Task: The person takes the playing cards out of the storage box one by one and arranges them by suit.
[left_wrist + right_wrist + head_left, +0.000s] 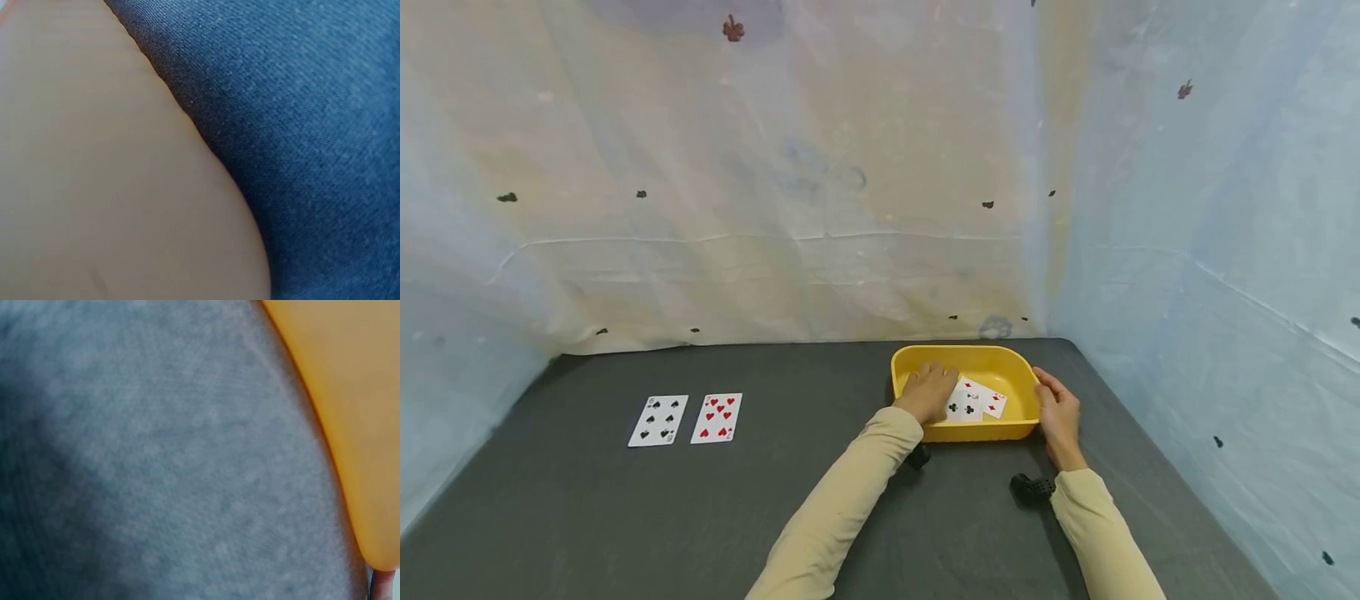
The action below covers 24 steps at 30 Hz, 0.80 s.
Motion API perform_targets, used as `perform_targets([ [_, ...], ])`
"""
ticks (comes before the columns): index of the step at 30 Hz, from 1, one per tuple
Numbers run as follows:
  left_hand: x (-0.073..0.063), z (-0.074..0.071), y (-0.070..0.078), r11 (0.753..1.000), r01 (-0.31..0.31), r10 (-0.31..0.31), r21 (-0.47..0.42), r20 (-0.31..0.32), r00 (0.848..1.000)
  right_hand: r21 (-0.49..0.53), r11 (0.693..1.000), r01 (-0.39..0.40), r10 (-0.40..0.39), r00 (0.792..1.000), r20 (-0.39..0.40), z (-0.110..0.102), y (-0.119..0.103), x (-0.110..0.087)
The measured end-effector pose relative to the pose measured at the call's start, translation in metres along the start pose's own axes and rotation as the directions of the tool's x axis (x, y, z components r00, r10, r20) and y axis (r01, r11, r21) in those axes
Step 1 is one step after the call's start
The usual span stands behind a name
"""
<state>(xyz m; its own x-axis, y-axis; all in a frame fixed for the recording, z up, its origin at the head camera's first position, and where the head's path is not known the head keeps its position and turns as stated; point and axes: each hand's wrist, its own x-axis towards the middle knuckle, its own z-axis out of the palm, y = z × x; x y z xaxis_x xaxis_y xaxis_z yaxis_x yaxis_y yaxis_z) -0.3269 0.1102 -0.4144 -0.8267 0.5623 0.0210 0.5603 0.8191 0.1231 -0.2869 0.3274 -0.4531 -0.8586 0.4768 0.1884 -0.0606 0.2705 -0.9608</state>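
Observation:
My right hand point(1060, 417) grips the right end of a yellow plastic tray point(977, 432), thumb at the rim. At the tray's left end, my left hand point(929, 393) reaches in over the front corner, back of the hand upward and fingers pointing away; whatever lies beneath it is hidden. Beside those fingers, a clubs card point(966, 407) overlaps a diamonds card point(995, 402) on the tray floor. In the right wrist view, the tray's yellow wall point(369, 425) fills the right edge, with a fingertip point(382, 586) below it. A blurred skin-toned surface fills much of the left wrist view.
A six of spades point(658, 420) and a seven of hearts point(717, 418) lie face up, side by side, on the dark table point(647, 517) to the left. Pale sheeting point(820, 208) hangs behind the table. Black wrist devices point(1030, 490) sit under the wrists.

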Motion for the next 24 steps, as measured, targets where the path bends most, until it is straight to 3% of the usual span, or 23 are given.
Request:
perform_targets([
  [9, -0.003, -0.001, 0.0, 0.999, -0.029, 0.033, 0.043, -0.084, 0.996, 0.005, 1.0, -0.004, 0.004, 1.0, -0.001, 0.0, 0.0, -0.002],
  [17, -0.009, -0.008, -0.001, 0.996, -0.082, 0.078, -0.046, -0.084, 0.993, 0.004, 1.0, -0.007, 0.007, 1.0, -0.001, 0.0, -0.001, -0.003],
  [24, -0.012, -0.015, -0.004, 0.993, -0.112, 0.105, -0.045, -0.126, 0.986, 0.007, 1.0, 0.004, -0.004, 1.0, -0.003, -0.001, 0.0, -0.002],
])
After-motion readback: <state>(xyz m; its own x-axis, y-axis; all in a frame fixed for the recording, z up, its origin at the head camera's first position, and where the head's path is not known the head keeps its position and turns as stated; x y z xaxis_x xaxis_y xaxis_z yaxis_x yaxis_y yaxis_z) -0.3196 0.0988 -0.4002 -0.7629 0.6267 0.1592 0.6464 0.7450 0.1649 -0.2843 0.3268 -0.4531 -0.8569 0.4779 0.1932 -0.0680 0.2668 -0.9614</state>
